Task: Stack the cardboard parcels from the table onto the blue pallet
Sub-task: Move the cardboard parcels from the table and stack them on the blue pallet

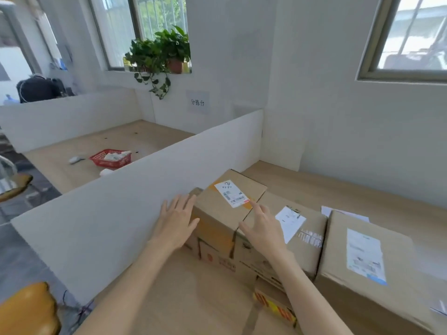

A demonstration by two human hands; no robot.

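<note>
Several cardboard parcels sit on the wooden table (193, 298). The tallest parcel (222, 213) has a white shipping label on top and stands against the white divider. My left hand (175, 220) is open, fingers straight, at this parcel's left side. My right hand (263, 228) is open above its right top edge, the forefinger near the label. To the right lie a lower parcel (307, 240) and a large labelled parcel (370, 267). A small parcel with red and yellow tape (273, 303) lies in front, under my right forearm. The blue pallet is not in view.
A white divider (121, 213) runs along the table's left side. Behind it, another table carries a red basket (111, 158). Walls with windows close the back and right. An orange chair (26, 310) stands on the floor at lower left. Loose papers (338, 212) lie behind the parcels.
</note>
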